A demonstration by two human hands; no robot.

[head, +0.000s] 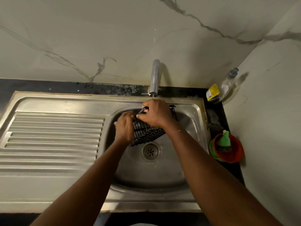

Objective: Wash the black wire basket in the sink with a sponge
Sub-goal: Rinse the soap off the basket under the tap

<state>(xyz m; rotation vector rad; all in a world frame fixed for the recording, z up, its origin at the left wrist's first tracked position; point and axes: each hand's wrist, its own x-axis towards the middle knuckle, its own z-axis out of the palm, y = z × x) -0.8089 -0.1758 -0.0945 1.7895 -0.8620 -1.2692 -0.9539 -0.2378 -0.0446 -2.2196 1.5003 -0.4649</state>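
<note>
Both hands work over the sink (193, 111) bowl, right under the tap (155, 79). Right hand (156, 114) is closed on the top rim of the black wire basket (146, 132), fingers curled round the wire. Left hand (124, 128) is pressed flat vs the basket's left side, fingers bent; can't tell if it's gripping anything, no sponge visible in it. Basket sits tilted inside the bowl, just behind the drain (150, 151), lower corner close to it. A thin stream of water drops from the tap onto the right hand. Right of the sink: red bowl (236, 154) w/ a green scrubber (224, 139) in it, and behind that a clear soap bottle (228, 85).
</note>
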